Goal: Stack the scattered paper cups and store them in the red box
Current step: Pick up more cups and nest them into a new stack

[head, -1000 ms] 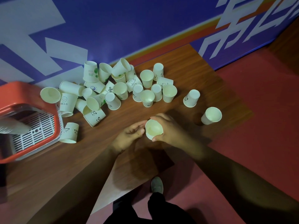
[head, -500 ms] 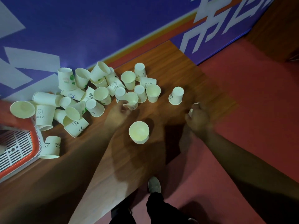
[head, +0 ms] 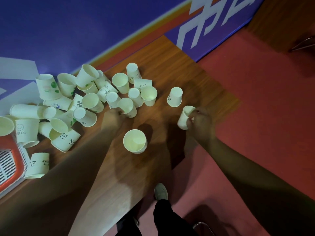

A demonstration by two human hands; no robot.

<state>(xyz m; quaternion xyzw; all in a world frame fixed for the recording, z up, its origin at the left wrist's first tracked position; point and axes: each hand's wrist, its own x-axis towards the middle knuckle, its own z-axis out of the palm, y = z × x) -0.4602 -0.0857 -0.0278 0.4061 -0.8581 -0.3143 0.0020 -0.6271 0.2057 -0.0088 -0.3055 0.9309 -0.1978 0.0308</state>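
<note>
Several white paper cups (head: 88,101) lie scattered on the wooden table (head: 153,167), some upright, some tipped or upside down. A short stack of cups (head: 135,141) stands upright near the table's front edge, between my hands. My left hand (head: 113,117) grips an upright cup (head: 127,107) at the edge of the pile. My right hand (head: 200,124) holds a tilted cup (head: 185,116) near the table's right edge. An upside-down cup (head: 175,97) stands just behind that hand. The red box (head: 14,155) with a white slatted insert shows at the left edge.
A blue wall panel (head: 85,31) with white and orange markings backs the table. Red floor (head: 255,108) lies to the right. My shoe (head: 160,191) and dark trouser leg are below the table's front edge.
Both hands let go of the stack, which now stands on the table. My left hand reached to a cup in the pile; my right hand took the cup at the right edge and tilted it.
</note>
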